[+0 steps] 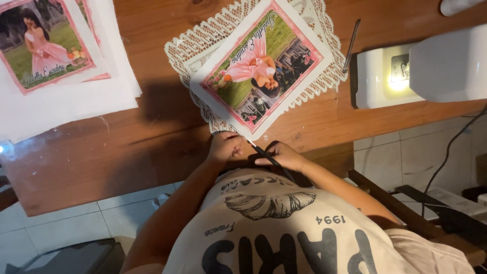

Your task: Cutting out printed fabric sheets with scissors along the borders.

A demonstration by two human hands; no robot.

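Scissors [266, 156] in the right hand [286, 156], snipping at the near corner of the lace-edged print [261, 66] on the table [127, 147]. Left hand [225, 147] pinches that corner. Looks light, floppy fabric; I'd hold it right by the cut.

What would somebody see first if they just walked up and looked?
Probably the pink-bordered printed picture lying on lacy cloth in the middle of the wooden table. At its near corner, the left hand pinches the edge while the right hand works scissors. At right, a white sewing machine glows.
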